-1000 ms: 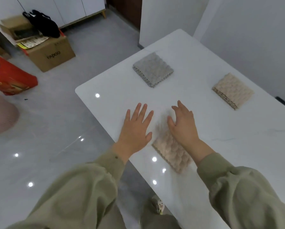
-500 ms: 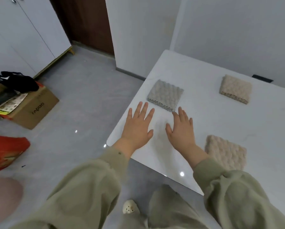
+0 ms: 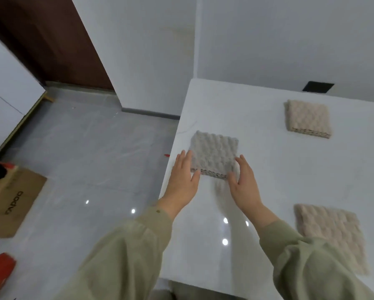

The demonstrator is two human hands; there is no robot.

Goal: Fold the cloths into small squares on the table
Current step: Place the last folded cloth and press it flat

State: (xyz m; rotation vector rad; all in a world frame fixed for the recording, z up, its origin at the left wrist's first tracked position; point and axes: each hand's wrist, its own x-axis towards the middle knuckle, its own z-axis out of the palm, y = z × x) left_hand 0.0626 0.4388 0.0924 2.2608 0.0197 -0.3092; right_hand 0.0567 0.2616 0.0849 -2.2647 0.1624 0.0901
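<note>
White tabletop (image 3: 279, 180) with three folded cloths: one grey, two beige.
The grey cloth (image 3: 214, 154) lies between the left hand (image 3: 182, 182) and right hand (image 3: 244, 187), both released with straight fingers at its near corners. To its right lie a far beige cloth (image 3: 307, 118) and a near beige cloth (image 3: 331, 237). One cardboard box (image 3: 15, 198) sits on the floor to its left.

White glossy table (image 3: 279, 169), light glare at near edge. Folded grey cloth (image 3: 214, 153) flat near left edge. Far beige cloth (image 3: 307, 118) folded square, well apart. Near beige cloth (image 3: 331, 237) flat at right.
</note>
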